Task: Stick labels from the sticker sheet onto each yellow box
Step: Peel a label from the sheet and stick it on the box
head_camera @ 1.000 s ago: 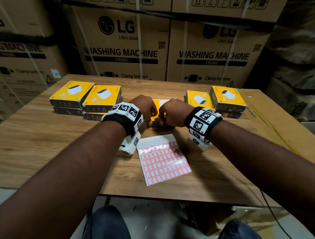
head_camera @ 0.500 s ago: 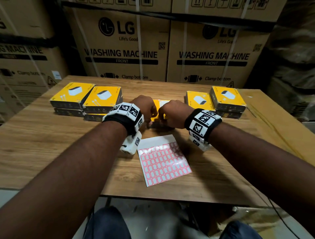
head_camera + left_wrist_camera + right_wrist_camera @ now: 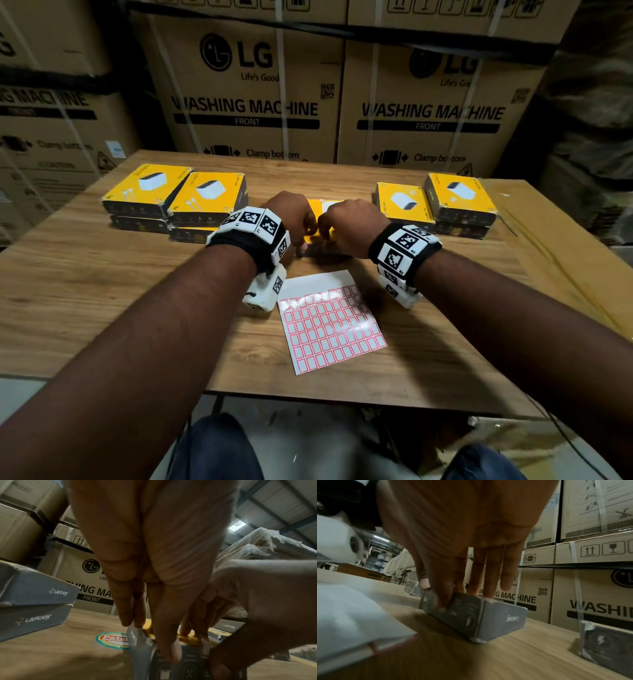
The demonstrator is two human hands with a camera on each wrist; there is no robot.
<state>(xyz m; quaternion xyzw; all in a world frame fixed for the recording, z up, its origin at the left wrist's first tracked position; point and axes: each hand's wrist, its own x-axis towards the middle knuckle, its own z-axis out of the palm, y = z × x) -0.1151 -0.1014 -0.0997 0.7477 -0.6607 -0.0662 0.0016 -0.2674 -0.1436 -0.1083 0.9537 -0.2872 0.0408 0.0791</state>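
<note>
Head view: both hands work one yellow box (image 3: 317, 219) at mid-worktop (image 3: 85, 291), just beyond the sticker sheet (image 3: 329, 325). Left hand (image 3: 291, 216) grip: fingers and thumb curled round the box's near edge. Right hand (image 3: 346, 222) grip: thumb on the near side face, fingers on top, holding the same box. Label itself not visible under the fingers; judged the pressing-down step. Sheet mostly full. Left stack (image 3: 174, 202) and right stack (image 3: 438, 205) show no label that can be made out, so most of the task appears left.
</note>
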